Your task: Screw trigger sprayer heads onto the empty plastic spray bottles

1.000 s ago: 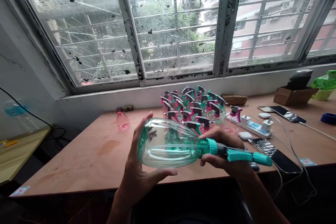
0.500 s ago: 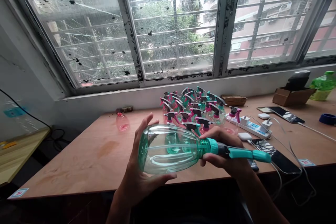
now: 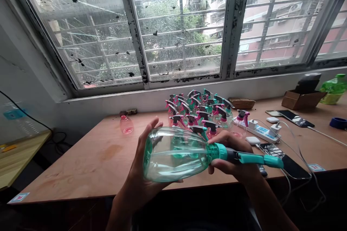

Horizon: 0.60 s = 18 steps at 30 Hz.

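A clear green spray bottle (image 3: 176,155) lies sideways in the air above the table's front edge, its base to the left. My left hand (image 3: 138,166) is wrapped round the base end, thumb below and fingers behind. At the neck, my right hand (image 3: 235,151) grips around the teal collar (image 3: 221,151). The teal and black trigger head (image 3: 260,159) points right, past that hand. A thin dip tube runs inside the bottle, and I see no liquid in it. Behind it stand several pink and green spray bottles (image 3: 203,115) with trigger heads, close together.
A pink bottle without a spray head (image 3: 127,125) stands at the left on the wooden table (image 3: 81,162). To the right are a power strip (image 3: 261,131) with white cables, several phones (image 3: 287,160), and a cardboard box (image 3: 302,99). The window (image 3: 179,25) is behind.
The spray bottle has shifted slightly right and turned a little about its length. Both hands still hold it; the left thumb now shows less beneath it.
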Available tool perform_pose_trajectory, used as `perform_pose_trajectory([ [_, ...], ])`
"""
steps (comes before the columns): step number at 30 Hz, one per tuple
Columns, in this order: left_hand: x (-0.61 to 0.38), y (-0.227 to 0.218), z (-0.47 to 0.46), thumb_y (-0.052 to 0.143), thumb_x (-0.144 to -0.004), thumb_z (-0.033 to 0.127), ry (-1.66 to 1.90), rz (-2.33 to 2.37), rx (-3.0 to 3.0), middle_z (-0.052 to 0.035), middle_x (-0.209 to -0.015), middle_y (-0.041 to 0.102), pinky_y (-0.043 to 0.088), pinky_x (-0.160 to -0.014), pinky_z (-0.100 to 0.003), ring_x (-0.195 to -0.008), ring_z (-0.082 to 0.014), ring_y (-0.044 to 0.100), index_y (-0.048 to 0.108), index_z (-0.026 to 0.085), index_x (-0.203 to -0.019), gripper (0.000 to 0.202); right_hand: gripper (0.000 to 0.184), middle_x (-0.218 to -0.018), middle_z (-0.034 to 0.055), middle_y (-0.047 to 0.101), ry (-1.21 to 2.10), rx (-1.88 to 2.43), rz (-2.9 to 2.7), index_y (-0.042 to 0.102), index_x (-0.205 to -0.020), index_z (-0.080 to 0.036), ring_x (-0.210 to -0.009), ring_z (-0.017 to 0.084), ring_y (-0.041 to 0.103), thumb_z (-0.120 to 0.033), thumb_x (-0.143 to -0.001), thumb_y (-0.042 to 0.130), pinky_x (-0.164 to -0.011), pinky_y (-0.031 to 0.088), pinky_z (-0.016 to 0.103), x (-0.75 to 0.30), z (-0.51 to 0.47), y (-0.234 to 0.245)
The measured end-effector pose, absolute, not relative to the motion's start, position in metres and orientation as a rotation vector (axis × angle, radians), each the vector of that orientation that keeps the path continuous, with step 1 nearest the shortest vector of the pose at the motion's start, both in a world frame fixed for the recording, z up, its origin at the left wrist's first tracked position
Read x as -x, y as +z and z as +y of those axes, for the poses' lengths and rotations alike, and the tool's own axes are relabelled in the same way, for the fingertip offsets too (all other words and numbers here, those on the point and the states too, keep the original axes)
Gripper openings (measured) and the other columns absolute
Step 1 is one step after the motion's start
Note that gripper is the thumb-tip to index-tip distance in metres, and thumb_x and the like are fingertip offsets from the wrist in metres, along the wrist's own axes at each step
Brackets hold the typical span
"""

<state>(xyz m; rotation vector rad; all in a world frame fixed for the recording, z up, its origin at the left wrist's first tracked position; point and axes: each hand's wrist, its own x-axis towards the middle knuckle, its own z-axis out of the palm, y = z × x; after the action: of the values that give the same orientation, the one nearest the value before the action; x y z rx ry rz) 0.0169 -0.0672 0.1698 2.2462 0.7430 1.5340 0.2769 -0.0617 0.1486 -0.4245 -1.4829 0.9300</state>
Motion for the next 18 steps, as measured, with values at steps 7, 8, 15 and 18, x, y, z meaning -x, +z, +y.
perform_pose_trajectory([
  [7, -0.0125, 0.1688, -0.0689, 0.089, -0.072, 0.017, 1.499, 0.825, -2.286, -0.0127, -0.17, 0.018, 0.048, -0.112, -0.06, -0.142, -0.0403, 0.047, 0.009, 0.044, -0.159, 0.121, 0.035, -0.07, -0.0012, 0.076, 0.984, 0.371, -1.459, 0.069, -0.102, -0.023, -0.052, 0.018, 0.076, -0.018, -0.075, 0.09, -0.047, 0.058, 0.022, -0.2716, -0.0616, 0.149],
  [8, -0.0127, 0.1699, -0.0702, 0.092, -0.068, 0.022, 1.478, 0.874, -2.265, -0.0147, -0.17, 0.017, 0.047, -0.113, -0.061, -0.141, -0.0423, 0.047, 0.012, 0.04, -0.16, 0.124, 0.035, -0.071, -0.0014, 0.076, 0.987, 0.37, -1.457, 0.069, -0.102, -0.023, -0.052, 0.018, 0.076, -0.017, -0.074, 0.091, -0.048, 0.058, 0.022, -0.2712, -0.0613, 0.1491],
  [15, -0.0122, 0.166, -0.0676, 0.084, -0.079, 0.022, 1.467, 0.767, -2.26, -0.0099, -0.171, 0.015, 0.046, -0.114, -0.058, -0.146, -0.0393, 0.04, 0.013, 0.044, -0.159, 0.11, 0.032, -0.065, -0.0026, 0.077, 1.063, 0.352, -1.445, 0.068, -0.103, -0.024, -0.052, 0.016, 0.075, -0.024, -0.079, 0.089, -0.048, 0.055, 0.018, -0.2729, -0.0593, 0.1476],
  [18, -0.0121, 0.1637, -0.0695, 0.077, -0.086, 0.021, 1.479, 0.778, -2.268, -0.0066, -0.171, 0.015, 0.046, -0.114, -0.059, -0.146, -0.0366, 0.042, 0.003, 0.05, -0.158, 0.107, 0.032, -0.065, -0.0025, 0.076, 1.06, 0.334, -1.435, 0.069, -0.103, -0.024, -0.051, 0.017, 0.075, -0.025, -0.079, 0.089, -0.048, 0.055, 0.019, -0.2723, -0.0592, 0.1467],
])
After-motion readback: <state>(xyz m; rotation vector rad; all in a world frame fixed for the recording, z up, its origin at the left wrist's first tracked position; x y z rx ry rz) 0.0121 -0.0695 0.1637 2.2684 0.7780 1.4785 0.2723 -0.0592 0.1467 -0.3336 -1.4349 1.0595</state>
